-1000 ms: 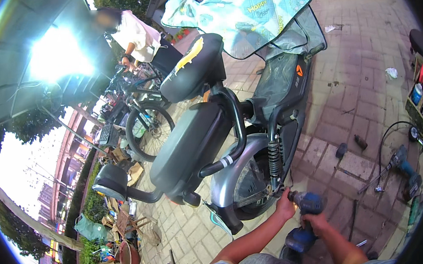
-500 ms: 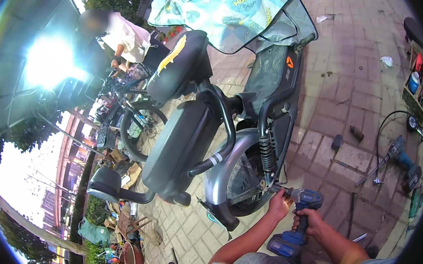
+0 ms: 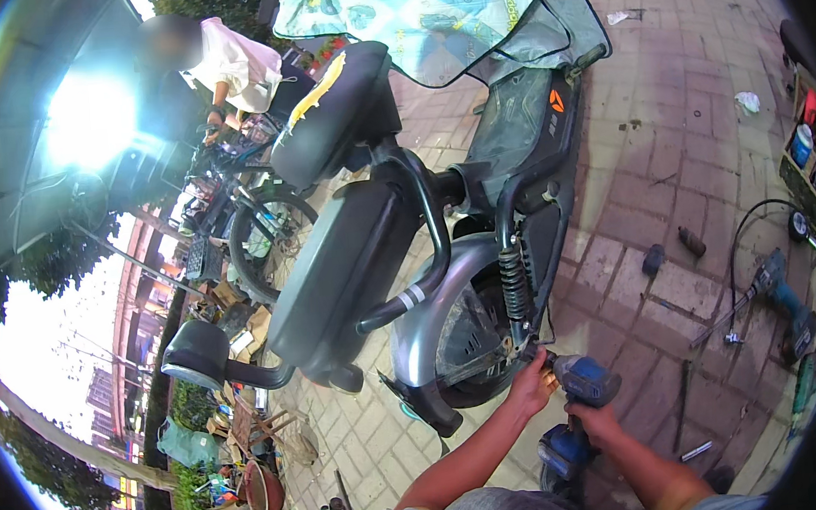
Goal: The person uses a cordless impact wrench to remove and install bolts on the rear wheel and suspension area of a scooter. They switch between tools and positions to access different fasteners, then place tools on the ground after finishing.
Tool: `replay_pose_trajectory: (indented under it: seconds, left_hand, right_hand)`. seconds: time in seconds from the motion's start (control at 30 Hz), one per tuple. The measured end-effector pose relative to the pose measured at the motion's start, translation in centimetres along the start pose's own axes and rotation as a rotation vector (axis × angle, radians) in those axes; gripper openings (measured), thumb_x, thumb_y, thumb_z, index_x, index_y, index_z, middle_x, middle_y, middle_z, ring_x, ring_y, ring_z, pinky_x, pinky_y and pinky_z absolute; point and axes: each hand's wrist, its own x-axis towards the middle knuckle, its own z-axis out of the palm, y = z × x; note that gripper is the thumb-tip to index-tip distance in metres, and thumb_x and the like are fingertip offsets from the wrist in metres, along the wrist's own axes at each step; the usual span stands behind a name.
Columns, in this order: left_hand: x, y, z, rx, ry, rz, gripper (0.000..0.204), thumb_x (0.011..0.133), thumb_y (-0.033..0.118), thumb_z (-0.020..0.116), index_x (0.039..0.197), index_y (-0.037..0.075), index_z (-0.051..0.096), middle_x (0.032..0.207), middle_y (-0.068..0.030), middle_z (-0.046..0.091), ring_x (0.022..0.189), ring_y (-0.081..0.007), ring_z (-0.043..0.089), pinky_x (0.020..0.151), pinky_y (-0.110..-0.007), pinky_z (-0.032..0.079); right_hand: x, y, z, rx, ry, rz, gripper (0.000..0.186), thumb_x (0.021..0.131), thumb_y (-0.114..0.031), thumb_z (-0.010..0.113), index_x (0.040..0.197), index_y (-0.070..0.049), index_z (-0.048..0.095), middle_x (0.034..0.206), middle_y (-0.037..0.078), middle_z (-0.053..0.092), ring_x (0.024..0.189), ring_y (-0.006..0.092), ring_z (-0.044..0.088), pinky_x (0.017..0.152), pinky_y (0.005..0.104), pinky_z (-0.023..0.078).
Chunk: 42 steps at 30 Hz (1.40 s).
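Observation:
A blue cordless impact driver [image 3: 590, 381] is in my right hand [image 3: 590, 416], fingers wrapped round its handle, battery hanging below. My left hand [image 3: 534, 387] is closed around the tool's front end, beside the scooter's rear axle; exactly what the fingers cover is unclear. The scooter's silver rear fender [image 3: 418, 342] curves around the dark wheel, and a coiled shock absorber [image 3: 514, 280] rises above my hands. The long black seat [image 3: 330, 261] and padded backrest [image 3: 339, 107] with torn yellow foam lie above and left.
A person in white [image 3: 240, 67] stands by a bicycle [image 3: 269, 252] at the upper left. A blue drill [image 3: 786, 307], hose with gauge [image 3: 797, 230], tool crate [image 3: 790, 177] and loose sockets [image 3: 690, 244] lie at right. Clutter [image 3: 259, 487] lines the left edge.
My left hand has moved slightly left and up toward the axle with the driver's nose. The driver shifted and tilted. The whole scene drifted slightly left and upward in view.

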Motion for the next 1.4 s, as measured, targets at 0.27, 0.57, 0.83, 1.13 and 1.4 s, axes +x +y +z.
replay_pose_trajectory:
  seconds: [0.27, 0.57, 0.83, 1.13, 1.4]
  left_hand:
    - [-1.5, 2.2, 4.4, -0.059, -0.199, 0.03, 0.039, 0.093, 0.032, 0.049, 0.117, 0.0, 0.05, 0.118, -0.011, 0.055, 0.112, -0.0255, 0.048, 0.102, -0.04, 0.032]
    - [-2.5, 0.5, 3.8, 0.048, 0.018, 0.054, 0.04, 0.094, 0.036, 0.045, 0.113, 0.001, 0.052, 0.111, -0.0106, 0.059, 0.105, -0.0236, 0.054, 0.097, -0.039, 0.038]
    - [-3.9, 1.3, 5.3, -0.058, -0.277, -0.058, 0.041, 0.095, 0.034, 0.043, 0.121, 0.002, 0.049, 0.119, -0.0104, 0.055, 0.113, -0.0243, 0.05, 0.101, -0.042, 0.034]
    - [-5.2, 2.3, 6.5, 0.15, 0.085, -0.07, 0.042, 0.092, 0.034, 0.05, 0.118, 0.001, 0.048, 0.114, -0.0121, 0.056, 0.111, -0.0274, 0.05, 0.097, -0.043, 0.037]
    - [-4.6, 3.3, 7.6, 0.05, 0.229, -0.067, 0.043, 0.092, 0.029, 0.05, 0.124, 0.001, 0.045, 0.116, -0.0129, 0.055, 0.11, -0.0275, 0.051, 0.098, -0.043, 0.037]
  right_hand:
    - [-1.1, -5.5, 0.4, 0.349, -0.111, 0.26, 0.01, 0.074, -0.01, 0.063, 0.072, -0.006, 0.055, 0.058, 0.005, 0.053, 0.047, 0.0167, 0.053, 0.045, 0.0312, 0.043]
    - [0.5, -0.2, -2.7, -0.37, 0.083, -0.625, 0.023, 0.072, -0.014, 0.068, 0.088, -0.002, 0.06, 0.076, 0.012, 0.065, 0.07, 0.0227, 0.063, 0.066, 0.0377, 0.05]
    - [1.8, -4.1, -4.4, -0.537, -0.166, -0.268, 0.031, 0.07, -0.018, 0.071, 0.094, -0.004, 0.059, 0.082, 0.013, 0.066, 0.078, 0.0226, 0.065, 0.069, 0.0345, 0.05]
    - [-0.9, -0.5, 0.7, -0.15, -0.081, -0.22, 0.044, 0.073, -0.023, 0.068, 0.109, -0.002, 0.053, 0.106, 0.018, 0.059, 0.103, 0.0316, 0.056, 0.088, 0.038, 0.044]
    - [2.1, -5.3, -3.8, -0.305, -0.177, -0.142, 0.038, 0.063, -0.02, 0.074, 0.093, -0.005, 0.057, 0.074, 0.017, 0.062, 0.073, 0.0365, 0.062, 0.065, 0.0424, 0.049]
